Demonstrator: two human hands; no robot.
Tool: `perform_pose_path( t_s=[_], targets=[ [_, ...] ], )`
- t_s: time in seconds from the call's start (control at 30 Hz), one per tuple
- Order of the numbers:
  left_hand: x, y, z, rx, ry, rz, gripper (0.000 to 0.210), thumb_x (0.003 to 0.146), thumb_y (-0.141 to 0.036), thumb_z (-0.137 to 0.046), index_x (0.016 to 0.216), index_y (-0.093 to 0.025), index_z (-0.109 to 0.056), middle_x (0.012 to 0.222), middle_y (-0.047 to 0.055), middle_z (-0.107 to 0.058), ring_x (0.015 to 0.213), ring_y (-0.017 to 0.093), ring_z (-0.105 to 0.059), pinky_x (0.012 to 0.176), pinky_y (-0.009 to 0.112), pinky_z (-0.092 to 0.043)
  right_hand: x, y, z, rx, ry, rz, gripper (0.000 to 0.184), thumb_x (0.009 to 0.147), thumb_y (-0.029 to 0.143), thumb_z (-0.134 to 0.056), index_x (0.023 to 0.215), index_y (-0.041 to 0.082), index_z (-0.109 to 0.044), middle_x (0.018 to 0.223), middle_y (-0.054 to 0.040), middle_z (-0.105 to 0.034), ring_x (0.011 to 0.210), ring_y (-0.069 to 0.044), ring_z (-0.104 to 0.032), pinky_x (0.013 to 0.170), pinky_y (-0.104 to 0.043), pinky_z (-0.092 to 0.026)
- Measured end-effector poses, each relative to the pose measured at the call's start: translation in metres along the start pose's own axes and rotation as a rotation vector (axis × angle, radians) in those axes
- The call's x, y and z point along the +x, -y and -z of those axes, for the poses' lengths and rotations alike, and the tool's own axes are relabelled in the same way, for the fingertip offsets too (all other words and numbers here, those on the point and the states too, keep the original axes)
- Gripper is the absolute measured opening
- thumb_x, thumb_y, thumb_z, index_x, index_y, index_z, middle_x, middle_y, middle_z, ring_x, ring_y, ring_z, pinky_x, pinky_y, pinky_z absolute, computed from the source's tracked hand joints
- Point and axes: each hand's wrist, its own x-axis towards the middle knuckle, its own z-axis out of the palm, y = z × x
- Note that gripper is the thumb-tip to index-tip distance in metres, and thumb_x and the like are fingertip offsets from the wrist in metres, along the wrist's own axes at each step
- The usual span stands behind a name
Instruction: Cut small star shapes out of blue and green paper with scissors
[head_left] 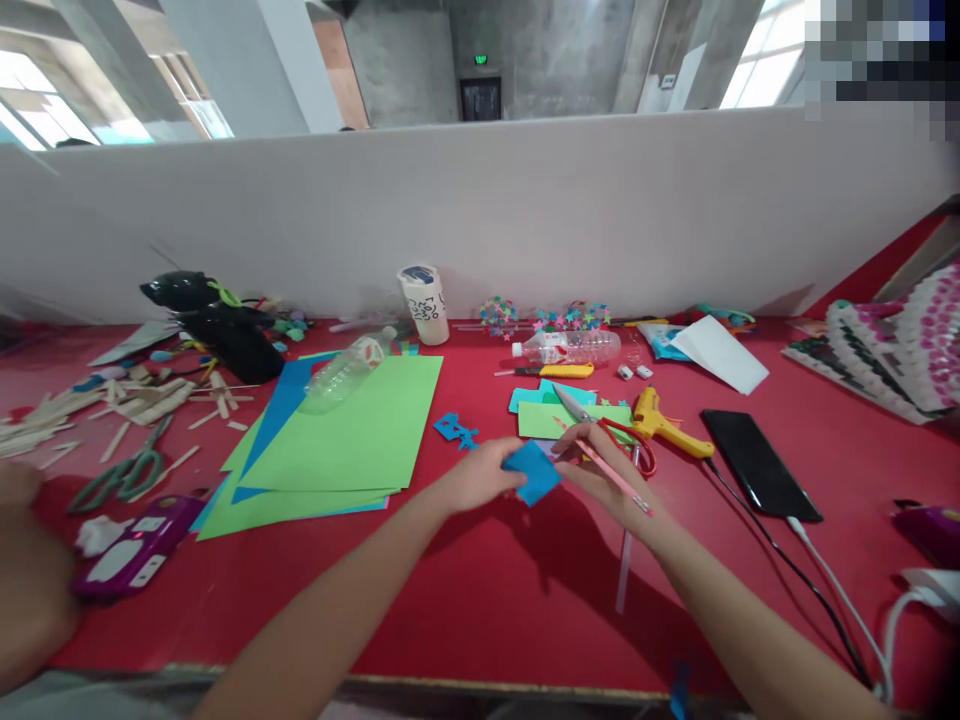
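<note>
My left hand [486, 476] is closed on a small blue piece of paper [534, 474], thumb on top, above the red table. In my right hand [606, 474] a pink pencil [609, 470] rests slanting, its end pointing down toward my wrist. The right fingertips are close to the paper's right edge; I cannot tell whether they touch it. Just beyond this hand lie red-handled scissors [630, 445] on a strip of green paper [538, 420]. Cut blue paper scraps [454, 430] lie left of my hands.
Large green sheets [360, 430] lie at left with a plastic bottle [349, 368] on top. A yellow glue gun [667, 425], a phone [757, 460] and cables are at right. A yellow cutter [562, 371] lies behind. Another person's arm [30, 580] is at far left.
</note>
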Motion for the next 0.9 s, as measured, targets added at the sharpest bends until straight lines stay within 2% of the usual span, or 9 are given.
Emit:
perform_pose_path(
  t_s=[0.07, 0.13, 0.2, 0.27, 0.53, 0.63, 0.73, 0.83, 0.9],
  targets=[
    [-0.007, 0.001, -0.023, -0.187, 0.03, -0.026, 0.02, 0.075, -0.018, -0.048, 0.093, -0.014, -0.055, 0.075, 0.002, -0.062, 0.067, 0.013, -0.057, 0.062, 0.024, -0.045, 0.0, -0.004, -0.003, 0.062, 0.028, -0.033, 0.011, 0.081, 0.022, -0.051, 0.089, 0.023, -0.044, 0.086, -0.0012, -0.054, 0.076, -0.016, -0.055, 0.066, -0.027, -0.047],
    [-0.011, 0.002, -0.039, -0.16, -0.087, 0.015, 0.025, 0.075, -0.016, -0.049, 0.099, -0.015, -0.053, 0.083, 0.004, -0.062, 0.073, 0.015, -0.058, 0.066, 0.026, -0.046, -0.001, -0.012, -0.005, 0.017, 0.01, -0.068, 0.011, 0.077, 0.018, -0.05, 0.085, 0.022, -0.044, 0.078, 0.0009, -0.052, 0.068, -0.015, -0.052, 0.061, -0.026, -0.045],
    [-0.015, 0.002, -0.047, 0.032, -0.294, 0.072, 0.036, 0.076, -0.017, -0.049, 0.112, -0.017, -0.048, 0.095, 0.007, -0.061, 0.084, 0.018, -0.057, 0.075, 0.032, -0.046, -0.002, -0.022, -0.004, -0.028, -0.034, -0.104, 0.011, 0.074, 0.017, -0.05, 0.082, 0.022, -0.043, 0.075, 0.0019, -0.049, 0.064, -0.014, -0.049, 0.057, -0.025, -0.042],
    [-0.02, -0.001, -0.052, 0.309, -0.369, -0.013, 0.031, 0.082, -0.019, -0.042, 0.112, -0.017, -0.05, 0.105, 0.011, -0.057, 0.098, 0.021, -0.052, 0.087, 0.037, -0.041, -0.002, -0.033, -0.003, -0.067, -0.075, -0.137, 0.012, 0.072, 0.017, -0.049, 0.08, 0.022, -0.042, 0.072, 0.0026, -0.046, 0.06, -0.014, -0.047, 0.054, -0.024, -0.04],
    [-0.036, -0.012, -0.098, 0.895, -0.139, -0.29, 0.047, 0.086, -0.035, -0.039, 0.119, -0.003, -0.048, 0.126, 0.022, -0.049, 0.119, 0.032, -0.042, 0.096, 0.043, -0.035, -0.016, -0.041, -0.004, -0.181, -0.095, -0.185, 0.007, 0.07, 0.02, -0.054, 0.073, 0.023, -0.048, 0.068, 0.0004, -0.048, 0.059, -0.017, -0.045, 0.052, -0.025, -0.036],
    [-0.033, -0.018, -0.11, 0.988, -0.134, -0.23, 0.052, 0.085, -0.039, -0.039, 0.114, 0.002, -0.053, 0.121, 0.028, -0.051, 0.115, 0.035, -0.047, 0.096, 0.046, -0.034, -0.013, -0.034, 0.004, -0.14, -0.095, -0.196, 0.011, 0.076, 0.031, -0.058, 0.072, 0.022, -0.053, 0.076, -0.0029, -0.053, 0.066, -0.018, -0.048, 0.057, -0.027, -0.038],
    [-0.029, -0.027, -0.115, 1.016, -0.137, -0.21, 0.054, 0.083, -0.042, -0.043, 0.116, -0.001, -0.053, 0.121, 0.028, -0.052, 0.113, 0.038, -0.048, 0.094, 0.05, -0.034, -0.002, -0.03, 0.008, 0.051, 0.038, -0.251, 0.026, 0.09, 0.035, -0.035, 0.076, 0.021, -0.052, 0.055, 0.0025, -0.05, 0.044, -0.013, -0.046, 0.047, -0.024, -0.04],
    [-0.027, -0.031, -0.118, 1.031, -0.118, -0.178, 0.054, 0.081, -0.041, -0.047, 0.112, 0.002, -0.057, 0.119, 0.03, -0.053, 0.113, 0.039, -0.048, 0.094, 0.051, -0.034, 0.009, -0.034, 0.003, 0.203, 0.162, -0.276, 0.014, 0.085, 0.029, -0.043, 0.085, 0.02, -0.053, 0.069, -0.0003, -0.06, 0.054, -0.013, -0.056, 0.053, -0.024, -0.046],
    [-0.027, -0.03, -0.121, 1.019, -0.121, -0.184, 0.055, 0.08, -0.042, -0.049, 0.111, 0.002, -0.058, 0.12, 0.029, -0.053, 0.112, 0.038, -0.048, 0.093, 0.048, -0.036, 0.01, -0.039, -0.002, 0.248, 0.185, -0.303, 0.007, 0.08, 0.026, -0.049, 0.079, 0.02, -0.051, 0.059, 0.0038, -0.054, 0.049, -0.011, -0.052, 0.048, -0.022, -0.044]
  ],
)
